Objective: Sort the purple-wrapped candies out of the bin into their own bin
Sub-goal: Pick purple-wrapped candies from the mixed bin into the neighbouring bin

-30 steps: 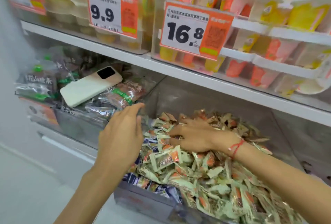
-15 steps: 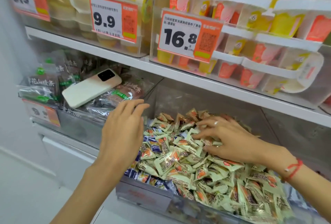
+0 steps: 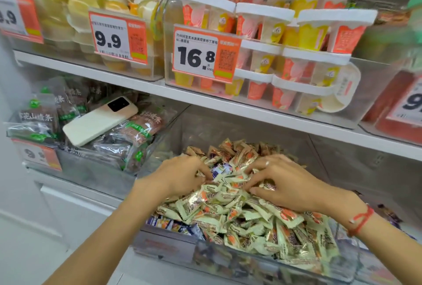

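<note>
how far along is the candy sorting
Early. Nothing visibly sorted yet. Both the left hand and right hand dig in the bin beside a purple candy. More purple candies remain at the front left.

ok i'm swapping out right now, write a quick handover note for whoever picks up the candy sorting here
Left hand: in the candy bin, fingers curled into the pile beside a purple-wrapped candy; whether it has a grip is unclear.
Right hand: fingers spread, resting on the green-and-orange candies.
Job's things: one purple candy showing between the hands, more purple wrappers along the bin's front left edge. No separate bin for purple ones is identifiable in view.
Done: nothing visibly sorted out.
Left: pick out all purple candies and move them to their own bin.
Note: a phone lies on the snack packs to the left.
</note>
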